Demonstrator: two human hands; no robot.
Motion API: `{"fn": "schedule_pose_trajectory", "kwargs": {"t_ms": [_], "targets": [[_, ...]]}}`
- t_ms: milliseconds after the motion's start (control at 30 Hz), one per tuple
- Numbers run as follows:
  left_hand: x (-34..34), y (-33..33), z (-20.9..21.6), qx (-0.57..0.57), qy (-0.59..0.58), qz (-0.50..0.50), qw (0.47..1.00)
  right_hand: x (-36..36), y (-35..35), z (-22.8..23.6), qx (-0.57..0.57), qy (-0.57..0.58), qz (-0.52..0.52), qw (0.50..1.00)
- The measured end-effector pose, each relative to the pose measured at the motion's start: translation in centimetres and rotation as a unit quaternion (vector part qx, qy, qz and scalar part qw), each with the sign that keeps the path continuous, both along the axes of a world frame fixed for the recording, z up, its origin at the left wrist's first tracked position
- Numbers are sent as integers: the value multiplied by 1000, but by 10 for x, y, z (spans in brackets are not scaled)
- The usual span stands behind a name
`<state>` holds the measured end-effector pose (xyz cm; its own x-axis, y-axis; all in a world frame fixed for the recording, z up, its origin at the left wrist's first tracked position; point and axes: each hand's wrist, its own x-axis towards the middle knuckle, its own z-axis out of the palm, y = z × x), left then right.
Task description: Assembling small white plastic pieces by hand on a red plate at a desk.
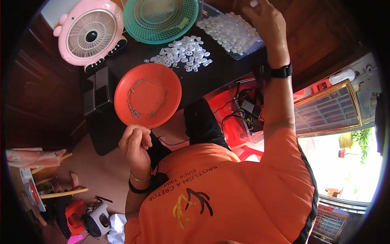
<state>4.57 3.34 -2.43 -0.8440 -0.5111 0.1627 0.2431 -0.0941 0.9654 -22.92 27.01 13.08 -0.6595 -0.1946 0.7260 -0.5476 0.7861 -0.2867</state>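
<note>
My right hand (pixel 269 23) is raised above the far end of a clear plastic box (pixel 259 45). A small white plastic piece (pixel 254 3) shows between its fingertips. Many similar white pieces (pixel 229 32) fill the box. My left hand (pixel 136 145) is closed, fingers curled together just below the near rim of an orange plate (pixel 172 87); whether anything is in it is hidden. Thin metal pins (pixel 136 112) lie in a rough ring on the plate. Beyond the plate, a loose heap of white oval pieces with holes (pixel 185 52) lies on the black table (pixel 203 81).
A green plastic basket (pixel 130 24) stands at the back, beside a pink animal-shaped fan (pixel 91 36). Left of the plate are dark box-like objects (pixel 96 91). Below the table's right edge sits a bin with black cables (pixel 243 112).
</note>
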Motion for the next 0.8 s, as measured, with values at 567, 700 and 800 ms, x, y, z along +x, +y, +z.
{"fn": "schedule_pose_trajectory", "kwargs": {"t_ms": [567,700,800], "targets": [[9,1,5,-10,-37,-2,999,-33,-113,-149,235,-111,283,923],[12,-3,1,-11,-51,-2,999,-32,-128,-151,265,-132,288,911],[11,-4,0,-5,-55,-7,998,-28,-134,-152,292,-92,283,909]]}}
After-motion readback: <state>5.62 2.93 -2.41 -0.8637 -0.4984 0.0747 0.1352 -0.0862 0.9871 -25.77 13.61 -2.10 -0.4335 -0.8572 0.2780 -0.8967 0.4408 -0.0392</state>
